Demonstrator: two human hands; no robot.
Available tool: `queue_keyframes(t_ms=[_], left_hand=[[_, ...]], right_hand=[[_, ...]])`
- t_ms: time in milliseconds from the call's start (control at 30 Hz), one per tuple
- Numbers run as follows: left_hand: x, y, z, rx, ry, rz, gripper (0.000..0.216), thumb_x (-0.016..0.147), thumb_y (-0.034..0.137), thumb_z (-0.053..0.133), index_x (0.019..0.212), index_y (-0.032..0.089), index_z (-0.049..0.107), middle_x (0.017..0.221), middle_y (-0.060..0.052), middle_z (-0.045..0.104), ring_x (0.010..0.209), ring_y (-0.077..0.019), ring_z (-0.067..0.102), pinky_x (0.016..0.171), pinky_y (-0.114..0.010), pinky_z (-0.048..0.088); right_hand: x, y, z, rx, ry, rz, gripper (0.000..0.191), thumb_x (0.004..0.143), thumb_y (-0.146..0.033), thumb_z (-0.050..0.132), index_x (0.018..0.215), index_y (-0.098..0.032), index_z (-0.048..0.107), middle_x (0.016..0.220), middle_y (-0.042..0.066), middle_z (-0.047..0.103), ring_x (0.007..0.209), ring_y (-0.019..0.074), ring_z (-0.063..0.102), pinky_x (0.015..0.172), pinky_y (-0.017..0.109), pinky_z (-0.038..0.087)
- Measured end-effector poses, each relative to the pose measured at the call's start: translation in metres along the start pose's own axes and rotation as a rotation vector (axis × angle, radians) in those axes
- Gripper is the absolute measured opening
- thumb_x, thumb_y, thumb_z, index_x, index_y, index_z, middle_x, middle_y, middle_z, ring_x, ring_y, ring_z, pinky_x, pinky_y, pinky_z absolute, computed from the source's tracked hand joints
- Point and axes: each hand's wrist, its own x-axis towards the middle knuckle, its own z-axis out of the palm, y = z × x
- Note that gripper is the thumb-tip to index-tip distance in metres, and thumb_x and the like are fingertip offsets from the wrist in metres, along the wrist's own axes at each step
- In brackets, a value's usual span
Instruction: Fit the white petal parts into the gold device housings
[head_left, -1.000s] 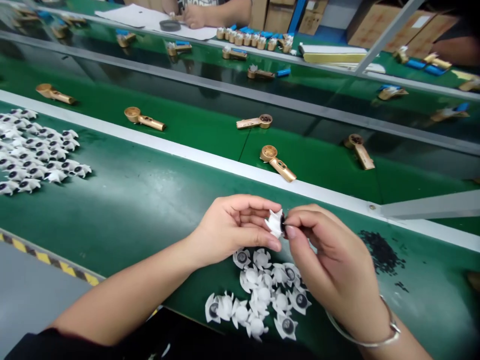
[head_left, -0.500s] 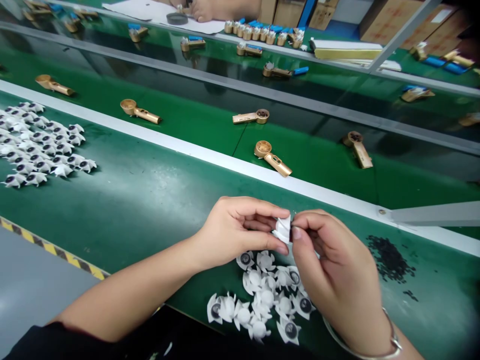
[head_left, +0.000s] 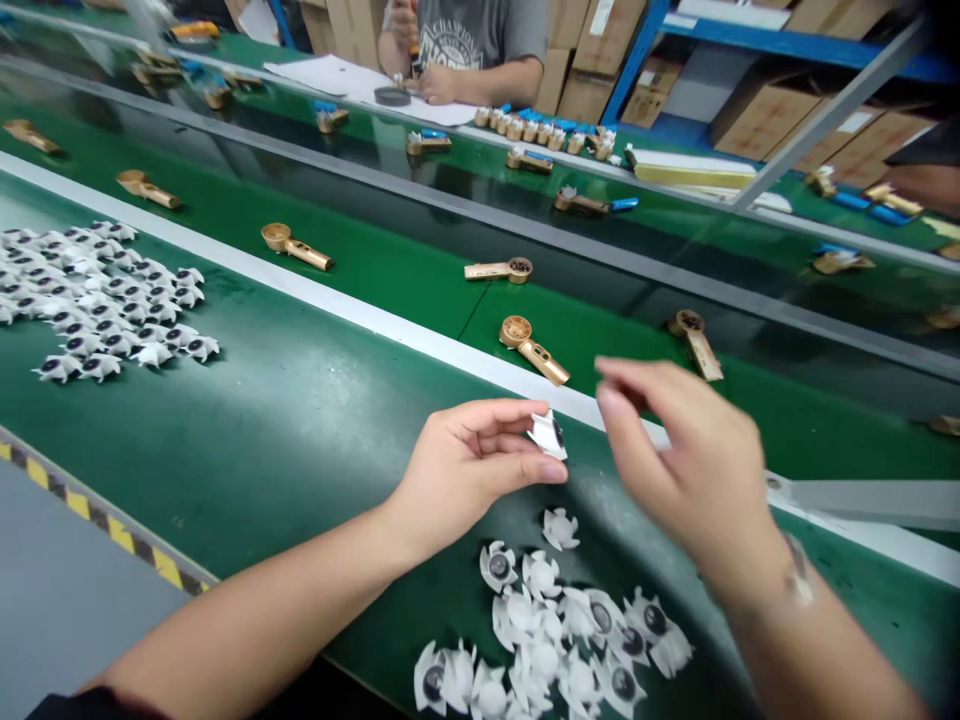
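Left hand [head_left: 465, 465] pinching small white plastic finned impeller [head_left: 547, 434] at fingertips, above green tabletop [head_left: 300, 420]. Right hand [head_left: 682, 460] blurred, fingers loose & spread, holding nothing, just right of impeller w/o touching. Loose heap of same white impellers [head_left: 555, 630] below both hands; bigger batch [head_left: 105, 300] far left. Gold handheld casings [head_left: 534, 349] spaced along belt beyond white rail.

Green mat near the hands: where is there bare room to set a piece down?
Bare green mat lies between the big group of white pieces and the left hand, bordered by the white rail and striped edge. It is crowded below the hands, around the near pile.
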Motion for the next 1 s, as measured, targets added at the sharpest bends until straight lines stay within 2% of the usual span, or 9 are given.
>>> queue_keyframes(t_ms=[67, 167, 267, 367, 467, 567, 733, 867, 1000], left_hand=[[0.002, 0.003, -0.001, -0.020, 0.034, 0.034, 0.040, 0.060, 0.010, 0.093, 0.096, 0.019, 0.079, 0.078, 0.000, 0.079, 0.068, -0.0133, 0.076, 0.076, -0.025, 0.064], [0.005, 0.005, -0.002, -0.034, 0.055, 0.055, 0.039, 0.059, 0.012, 0.093, 0.095, 0.018, 0.079, 0.079, -0.001, 0.078, 0.068, -0.0142, 0.075, 0.075, -0.028, 0.065], [0.008, 0.003, -0.002, -0.059, 0.069, 0.053, 0.041, 0.057, 0.012, 0.094, 0.095, 0.017, 0.079, 0.080, -0.002, 0.078, 0.067, -0.0137, 0.074, 0.072, -0.027, 0.063], [0.011, 0.003, -0.004, -0.095, 0.074, 0.039, 0.044, 0.053, 0.012, 0.096, 0.094, 0.018, 0.079, 0.081, -0.002, 0.078, 0.065, -0.0125, 0.073, 0.070, -0.025, 0.062], [0.010, 0.007, -0.006, -0.113, 0.063, 0.056, 0.045, 0.052, 0.012, 0.097, 0.093, 0.019, 0.079, 0.081, -0.002, 0.079, 0.068, -0.0117, 0.073, 0.072, -0.023, 0.061], [0.008, 0.014, -0.007, -0.075, 0.075, 0.134, 0.037, 0.062, 0.018, 0.094, 0.097, 0.020, 0.080, 0.086, -0.003, 0.079, 0.072, -0.0104, 0.072, 0.075, -0.022, 0.060], [0.002, 0.019, -0.007, 0.022, 0.054, 0.275, 0.036, 0.066, 0.016, 0.091, 0.100, 0.024, 0.081, 0.093, -0.003, 0.076, 0.075, -0.0110, 0.072, 0.076, -0.023, 0.063], [-0.001, 0.011, -0.004, 0.134, -0.028, 0.329, 0.041, 0.061, 0.013, 0.093, 0.098, 0.026, 0.083, 0.101, -0.002, 0.068, 0.074, -0.0090, 0.069, 0.071, -0.020, 0.064], [-0.004, 0.001, -0.006, 0.201, -0.110, 0.304, 0.044, 0.065, 0.017, 0.091, 0.106, 0.031, 0.082, 0.105, -0.003, 0.066, 0.079, -0.0124, 0.071, 0.075, -0.026, 0.066]], right_hand=[[0.060, 0.032, 0.030, -0.002, -0.064, 0.185, 0.044, 0.091, -0.028, 0.061, 0.133, -0.014, 0.059, 0.105, 0.014, 0.070, 0.096, 0.0297, 0.068, 0.089, 0.048, 0.054], [0.146, 0.069, 0.089, 0.020, -0.112, 0.218, 0.065, 0.085, -0.026, 0.072, 0.143, -0.005, 0.049, 0.127, 0.023, 0.062, 0.114, 0.0351, 0.062, 0.100, 0.053, 0.050], [0.198, 0.082, 0.137, 0.077, -0.160, 0.188, 0.050, 0.092, -0.036, 0.069, 0.136, -0.014, 0.056, 0.135, 0.015, 0.059, 0.118, 0.0280, 0.061, 0.100, 0.050, 0.052], [0.209, 0.081, 0.151, 0.155, -0.179, 0.143, 0.034, 0.098, -0.039, 0.062, 0.125, -0.018, 0.063, 0.127, 0.009, 0.064, 0.110, 0.0221, 0.064, 0.094, 0.046, 0.055], [0.185, 0.080, 0.128, 0.238, -0.123, 0.123, 0.037, 0.091, -0.035, 0.071, 0.121, -0.014, 0.062, 0.119, 0.011, 0.066, 0.108, 0.0238, 0.066, 0.094, 0.047, 0.056], [0.132, 0.075, 0.076, 0.332, -0.058, 0.122, 0.055, 0.082, -0.034, 0.078, 0.127, -0.015, 0.052, 0.118, 0.015, 0.068, 0.105, 0.0266, 0.070, 0.089, 0.045, 0.060], [0.028, 0.034, -0.004, 0.701, -0.058, 0.227, 0.040, 0.082, -0.036, 0.079, 0.115, -0.026, 0.058, 0.118, 0.009, 0.073, 0.106, 0.0253, 0.073, 0.090, 0.040, 0.063], [-0.021, 0.003, -0.017, 0.887, -0.146, 0.294, 0.040, 0.090, -0.032, 0.072, 0.129, -0.030, 0.065, 0.122, 0.007, 0.074, 0.105, 0.0225, 0.074, 0.088, 0.033, 0.064], [-0.036, -0.016, -0.017, 0.945, -0.189, 0.288, 0.044, 0.089, -0.025, 0.073, 0.132, -0.035, 0.066, 0.124, 0.003, 0.074, 0.107, 0.0218, 0.074, 0.085, 0.028, 0.064]])
